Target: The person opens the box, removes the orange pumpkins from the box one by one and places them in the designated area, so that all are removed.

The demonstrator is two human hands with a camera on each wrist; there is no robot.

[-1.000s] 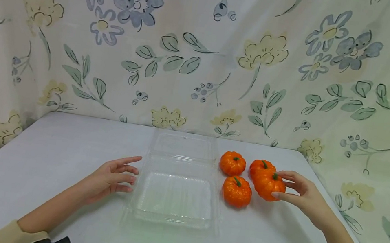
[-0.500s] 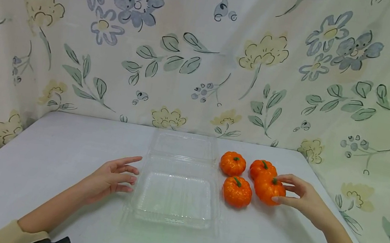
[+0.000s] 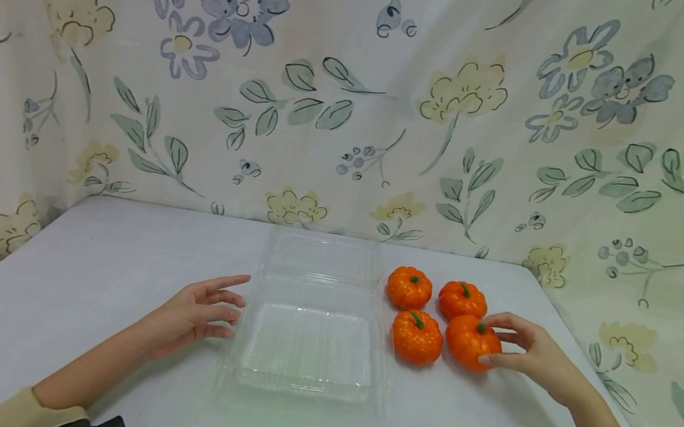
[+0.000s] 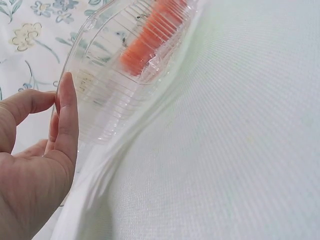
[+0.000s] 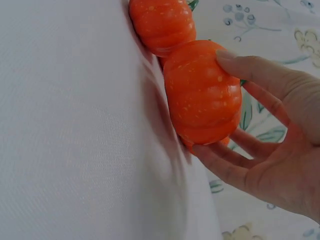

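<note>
My right hand (image 3: 528, 350) holds a small orange pumpkin (image 3: 470, 343) with a green stem, thumb and fingers around its right side. In the right wrist view the held pumpkin (image 5: 202, 92) sits low against the white surface, beside another pumpkin (image 5: 162, 25). A clear plastic clamshell box (image 3: 307, 350) lies with its lid (image 3: 323, 256) folded back, left of the pumpkins. My left hand (image 3: 199, 310) is at the box's left edge, fingers extended and spread. In the left wrist view its fingertips (image 4: 67, 87) touch the clear rim.
Three other orange pumpkins stand close by: one at back left (image 3: 409, 287), one at back right (image 3: 462, 300), one at front left (image 3: 416, 336). They rest on a white table (image 3: 137, 244). A floral curtain (image 3: 357, 100) hangs behind and along both sides.
My right hand has lowered its pumpkin and brought it slightly nearer, apart from the back right pumpkin it overlapped in view. My left hand and the box have stayed put.
</note>
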